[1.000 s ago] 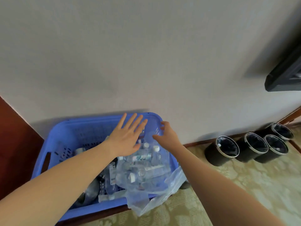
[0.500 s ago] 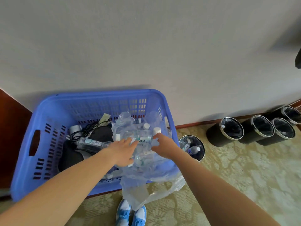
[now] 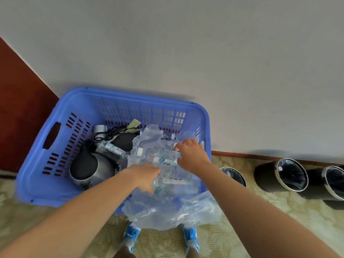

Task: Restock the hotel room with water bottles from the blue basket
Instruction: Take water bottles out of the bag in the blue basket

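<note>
A blue plastic basket stands on the floor against a white wall. In its right half lies a clear plastic wrap holding several water bottles with white caps. My left hand reaches down into the wrap among the bottles, its fingers partly hidden by the plastic. My right hand curls around a bottle near its cap at the top of the pack.
In the basket's left half lie a steel kettle, a black cord and small packets. Three black lined bins stand along the wall to the right, another beside the basket. Blue shoes on patterned carpet below.
The view has tilted down, so the basket sits lower in the frame. Both hands have pushed deeper into the bottle pack, and the right hand now grips a bottle.
</note>
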Demonstrator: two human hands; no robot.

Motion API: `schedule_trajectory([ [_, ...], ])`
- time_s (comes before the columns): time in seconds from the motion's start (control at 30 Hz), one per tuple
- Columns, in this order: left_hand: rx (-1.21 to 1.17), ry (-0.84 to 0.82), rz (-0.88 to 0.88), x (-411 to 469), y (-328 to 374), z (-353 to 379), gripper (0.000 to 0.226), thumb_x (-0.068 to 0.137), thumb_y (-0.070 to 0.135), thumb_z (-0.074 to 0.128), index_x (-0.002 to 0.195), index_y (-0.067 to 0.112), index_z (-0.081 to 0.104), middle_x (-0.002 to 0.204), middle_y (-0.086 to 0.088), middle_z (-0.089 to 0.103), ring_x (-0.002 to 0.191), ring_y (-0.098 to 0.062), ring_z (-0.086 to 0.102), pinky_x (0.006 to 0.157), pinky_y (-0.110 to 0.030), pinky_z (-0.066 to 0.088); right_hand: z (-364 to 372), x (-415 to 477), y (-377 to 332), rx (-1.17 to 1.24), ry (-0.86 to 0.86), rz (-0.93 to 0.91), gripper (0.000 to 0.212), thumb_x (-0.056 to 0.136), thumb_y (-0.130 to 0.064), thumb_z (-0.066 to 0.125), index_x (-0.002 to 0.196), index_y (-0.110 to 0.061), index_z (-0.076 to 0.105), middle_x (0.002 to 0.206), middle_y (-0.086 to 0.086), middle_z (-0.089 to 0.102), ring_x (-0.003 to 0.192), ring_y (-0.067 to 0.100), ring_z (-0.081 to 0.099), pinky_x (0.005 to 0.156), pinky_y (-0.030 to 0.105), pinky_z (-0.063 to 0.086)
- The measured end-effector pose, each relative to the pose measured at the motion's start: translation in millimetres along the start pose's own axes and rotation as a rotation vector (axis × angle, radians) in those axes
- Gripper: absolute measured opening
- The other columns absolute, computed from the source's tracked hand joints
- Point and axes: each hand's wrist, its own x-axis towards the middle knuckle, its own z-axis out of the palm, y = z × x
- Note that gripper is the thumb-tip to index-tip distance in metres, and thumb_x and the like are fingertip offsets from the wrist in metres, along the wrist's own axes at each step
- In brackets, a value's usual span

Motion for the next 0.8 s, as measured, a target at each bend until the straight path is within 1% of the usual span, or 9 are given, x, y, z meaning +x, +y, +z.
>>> schedule_trajectory([
  [0.13,-0.115,0.000,-0.094,12,18,10,0.057,0.087,0.028,0.072,0.130,0.009,0.039,0.104,-0.006,0.049,0.087,-0.023,0.051,0.070,-0.032,0.038,0,0,27,-0.031,-0.150,-0.104,0.044,0.093,-0.023,0.058,0.136,-0.019,0.049,0.135,0.012,0.045,0.125,0.036,0.044,0.101,0.044,0.038],
  [0.27,-0.115,0.035,-0.218,6,32,21,0.060,0.091,0.019,0.063,0.140,0.013,0.029,0.113,-0.007,0.052,0.087,-0.024,0.051,0.073,-0.038,0.047,4,-13,42,-0.149,-0.144,-0.260,0.050,0.090,-0.015,0.061,0.136,-0.012,0.042,0.130,0.014,0.041,0.115,0.038,0.046,0.089,0.043,0.042],
  [0.4,0.076,0.203,-0.256,-4,41,35,0.064,0.093,0.007,0.053,0.148,0.017,0.021,0.129,-0.009,0.047,0.115,-0.030,0.051,0.092,-0.040,0.044,1,-14,43,-0.235,-0.186,-0.312,0.046,0.092,-0.006,0.055,0.135,-0.003,0.039,0.130,0.022,0.038,0.113,0.039,0.045,0.085,0.043,0.039],
  [0.47,0.099,0.246,-0.232,-11,41,31,0.061,0.095,0.011,0.056,0.146,0.023,0.025,0.131,-0.007,0.043,0.118,-0.029,0.048,0.094,-0.037,0.042,2,-14,42,-0.217,-0.246,-0.325,0.040,0.094,0.003,0.049,0.133,-0.003,0.042,0.135,0.026,0.033,0.104,0.037,0.049,0.079,0.042,0.038],
  [0.53,-0.100,0.269,-0.206,-23,36,25,0.062,0.094,0.023,0.063,0.146,0.029,0.031,0.130,-0.002,0.044,0.117,-0.024,0.050,0.087,-0.032,0.042,6,-15,39,-0.160,-0.288,-0.312,0.045,0.094,0.006,0.049,0.135,-0.007,0.038,0.137,0.026,0.033,0.077,0.030,0.048,0.072,0.038,0.036],
  [0.57,-0.264,0.293,-0.196,-30,32,22,0.062,0.090,0.032,0.069,0.143,0.029,0.038,0.129,0.002,0.047,0.115,-0.020,0.051,0.084,-0.027,0.041,8,-15,37,-0.137,-0.301,-0.294,0.047,0.093,0.005,0.052,0.135,-0.009,0.035,0.135,0.026,0.036,0.073,0.030,0.046,0.071,0.037,0.036],
  [0.63,-0.557,0.402,-0.211,-36,33,22,0.056,0.079,0.042,0.079,0.126,0.026,0.056,0.117,0.006,0.058,0.103,-0.013,0.055,0.076,-0.022,0.040,14,-15,34,-0.099,-0.294,-0.260,0.048,0.093,0.002,0.057,0.134,-0.010,0.034,0.130,0.025,0.044,0.085,0.036,0.052,0.069,0.038,0.038],
  [0.7,-0.848,0.564,-0.266,-35,40,29,0.043,0.074,0.041,0.083,0.103,0.017,0.062,0.093,0.005,0.060,0.083,-0.011,0.053,0.069,-0.024,0.039,19,-10,32,-0.035,-0.288,-0.236,0.046,0.092,-0.008,0.063,0.131,-0.008,0.037,0.123,0.021,0.053,0.098,0.036,0.058,0.069,0.037,0.041],
  [0.8,-1.358,0.681,-0.310,-22,54,38,0.031,0.086,0.037,0.074,0.106,0.017,0.060,0.092,-0.001,0.056,0.078,-0.013,0.050,0.068,-0.025,0.039,23,3,32,0.095,-0.314,-0.132,0.058,0.088,-0.024,0.072,0.131,-0.002,0.039,0.106,0.012,0.058,0.110,0.030,0.060,0.072,0.031,0.043],
])
